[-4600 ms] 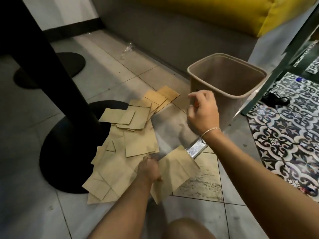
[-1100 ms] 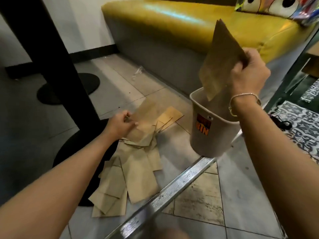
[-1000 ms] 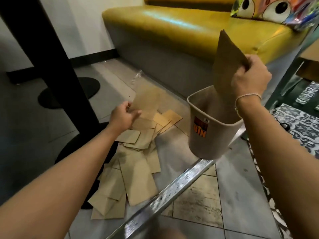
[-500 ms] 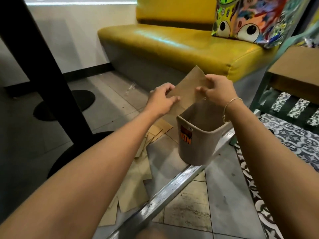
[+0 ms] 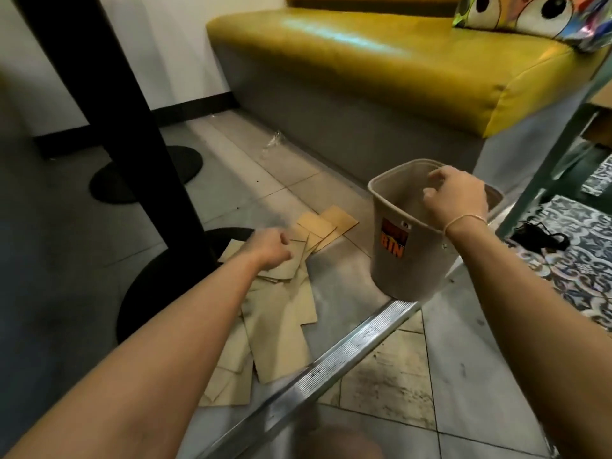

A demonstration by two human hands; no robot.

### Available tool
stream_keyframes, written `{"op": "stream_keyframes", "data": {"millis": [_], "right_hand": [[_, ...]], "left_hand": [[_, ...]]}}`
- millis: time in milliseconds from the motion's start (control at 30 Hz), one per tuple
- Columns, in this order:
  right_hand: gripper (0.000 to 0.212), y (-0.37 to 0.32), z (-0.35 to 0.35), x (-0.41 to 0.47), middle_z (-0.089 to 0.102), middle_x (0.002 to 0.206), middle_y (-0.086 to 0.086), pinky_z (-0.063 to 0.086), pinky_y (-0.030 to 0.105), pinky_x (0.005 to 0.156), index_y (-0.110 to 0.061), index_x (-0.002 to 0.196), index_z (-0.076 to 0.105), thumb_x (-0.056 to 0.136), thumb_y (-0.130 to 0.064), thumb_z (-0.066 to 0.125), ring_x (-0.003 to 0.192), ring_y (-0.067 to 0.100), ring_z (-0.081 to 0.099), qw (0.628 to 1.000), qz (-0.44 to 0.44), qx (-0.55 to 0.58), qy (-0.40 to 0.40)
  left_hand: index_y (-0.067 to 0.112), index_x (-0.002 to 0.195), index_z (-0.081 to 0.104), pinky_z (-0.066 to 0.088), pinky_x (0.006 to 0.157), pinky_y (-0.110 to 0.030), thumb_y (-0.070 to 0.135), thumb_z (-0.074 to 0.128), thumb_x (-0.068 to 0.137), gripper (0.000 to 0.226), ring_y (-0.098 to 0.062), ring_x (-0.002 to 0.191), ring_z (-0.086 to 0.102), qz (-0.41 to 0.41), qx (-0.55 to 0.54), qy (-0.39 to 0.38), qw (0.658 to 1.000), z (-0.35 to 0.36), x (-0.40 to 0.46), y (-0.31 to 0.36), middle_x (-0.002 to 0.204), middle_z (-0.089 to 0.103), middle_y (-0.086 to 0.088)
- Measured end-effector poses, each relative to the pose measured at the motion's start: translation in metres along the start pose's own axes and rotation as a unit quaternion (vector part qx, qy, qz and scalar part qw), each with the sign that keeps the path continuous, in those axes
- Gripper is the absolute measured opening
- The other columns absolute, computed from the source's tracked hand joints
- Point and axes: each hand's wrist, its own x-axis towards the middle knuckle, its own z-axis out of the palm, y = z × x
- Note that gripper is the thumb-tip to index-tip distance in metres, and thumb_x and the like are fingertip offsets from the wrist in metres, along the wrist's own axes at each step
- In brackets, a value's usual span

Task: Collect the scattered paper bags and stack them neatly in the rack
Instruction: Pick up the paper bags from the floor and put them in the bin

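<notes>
Several flat brown paper bags [image 5: 281,326] lie scattered and overlapping on the tiled floor, partly on a black table base. A beige bin [image 5: 407,270] with an orange "BIN" sticker stands to their right, tilted toward me. My left hand [image 5: 270,248] is low over the far end of the pile, fingers loosely curled, touching the top bag; no grip on it shows. My right hand [image 5: 455,200] hovers over the bin's mouth with fingers hanging curled and no bag visible in it. What lies inside the bin is hidden.
A black table pole [image 5: 132,127] and its round base [image 5: 159,283] stand left of the bags. A yellow bench [image 5: 364,44] runs behind the bin. A metal floor strip [image 5: 331,362] crosses diagonally. A green frame leg [image 5: 546,160] and a black item [image 5: 536,235] are at the right.
Half a second ago both hands held a paper bag above the bin. That bag is now out of sight, my left hand has dropped back to the pile, and my right stays over the bin.
</notes>
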Motion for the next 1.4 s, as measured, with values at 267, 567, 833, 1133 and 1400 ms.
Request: {"op": "stream_keyframes", "data": {"millis": [267,567,833,1133,1400], "right_hand": [[0.026,-0.025,0.093,-0.043,0.063,0.113,0.009,0.047,0.039,0.095,-0.016,0.108,0.067,0.089,-0.013,0.050,0.108,0.028,0.056,0.975,-0.164,-0.014,-0.149],[0.025,0.005,0.160,-0.061,0.060,0.117,0.001,0.050,0.032,0.090,-0.024,0.112,0.063,0.090,-0.019,0.053,0.103,0.020,0.059,0.948,-0.145,-0.055,-0.276],[0.028,0.019,0.187,-0.064,0.060,0.116,0.001,0.046,0.025,0.083,-0.024,0.114,0.061,0.090,-0.015,0.049,0.102,0.018,0.057,0.941,-0.112,-0.062,-0.313],[0.067,-0.008,0.209,-0.075,0.051,0.132,0.005,0.042,0.030,0.099,-0.022,0.137,0.038,0.079,-0.025,0.071,0.118,0.022,0.050,0.905,-0.108,-0.020,-0.410],[0.021,-0.006,0.209,-0.058,0.064,0.095,0.005,0.050,0.030,0.080,-0.019,0.100,0.067,0.089,-0.011,0.051,0.089,0.021,0.058,0.921,-0.097,-0.064,-0.373]], "left_hand": [[0.010,0.129,0.047,0.047,0.094,-0.034,0.024,0.063,0.087,0.047,-0.027,0.116,0.052,-0.105,0.140,-0.084,0.981,0.052,0.019,-0.078,0.130,0.050,-0.012],[0.017,0.139,0.033,0.046,0.094,-0.037,0.031,0.062,0.084,0.064,-0.028,0.121,0.046,-0.151,0.148,-0.086,0.974,0.086,0.050,-0.123,0.136,0.043,-0.011],[0.018,0.137,0.039,0.040,0.103,-0.037,0.033,0.074,0.076,0.072,-0.029,0.123,0.042,-0.147,0.186,-0.104,0.966,0.103,0.055,-0.129,0.135,0.041,-0.012],[0.013,0.128,0.056,0.038,0.096,-0.028,0.016,0.077,0.074,0.058,-0.020,0.117,0.053,-0.084,0.003,-0.265,0.961,0.077,0.065,-0.096,0.126,0.059,-0.003],[0.026,0.114,0.062,0.038,0.102,-0.035,0.055,0.059,0.083,0.042,-0.021,0.120,0.044,-0.046,-0.132,-0.113,0.984,0.092,0.085,-0.071,0.121,0.055,-0.001]]}}
